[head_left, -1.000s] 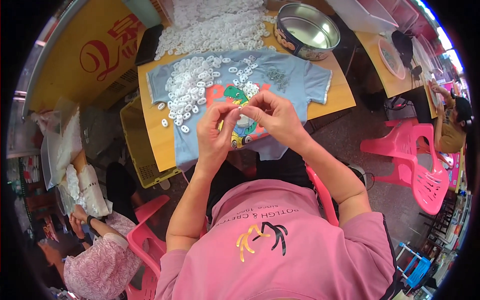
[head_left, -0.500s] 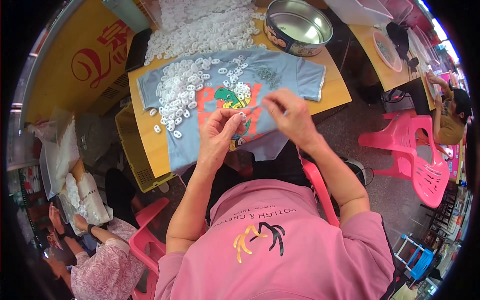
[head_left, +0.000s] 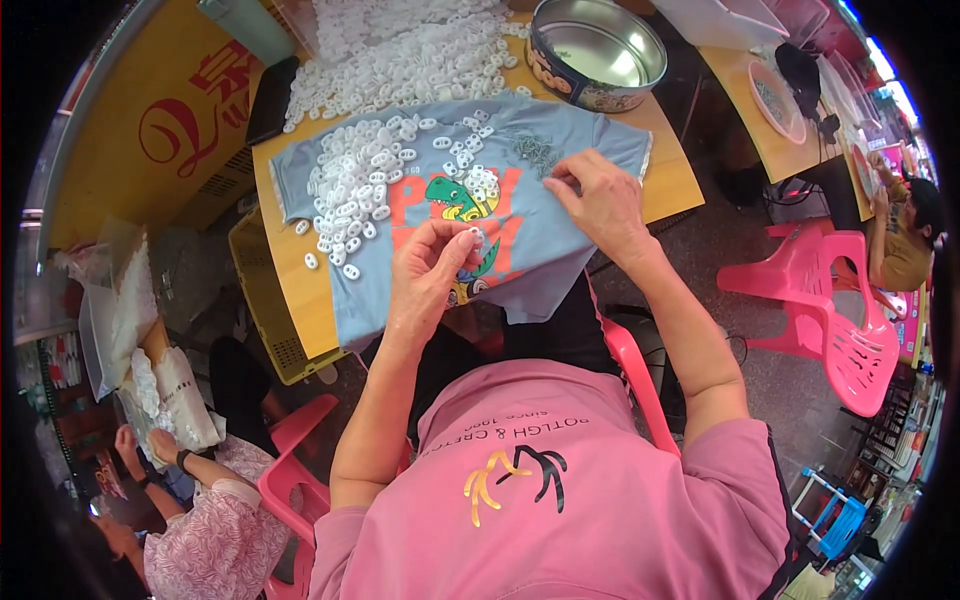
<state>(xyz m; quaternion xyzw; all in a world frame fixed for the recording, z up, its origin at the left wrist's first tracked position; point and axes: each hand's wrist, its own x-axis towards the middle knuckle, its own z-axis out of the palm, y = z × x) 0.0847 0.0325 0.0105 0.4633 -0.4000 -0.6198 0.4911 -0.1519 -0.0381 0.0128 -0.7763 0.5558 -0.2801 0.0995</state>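
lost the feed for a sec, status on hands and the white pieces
Left hand pinching one small white piece. Right hand fingertips down on grey bits on the blue shirt. White pieces heaped on shirt; metal tin behind, nothing blocking.

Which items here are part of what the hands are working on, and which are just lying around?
In use:
left hand, pinching one small white ring
right hand, on the grey T-shirt
white rings heaped on the shirt

Lying about:
round metal tin
yellow crate
empty pink chair
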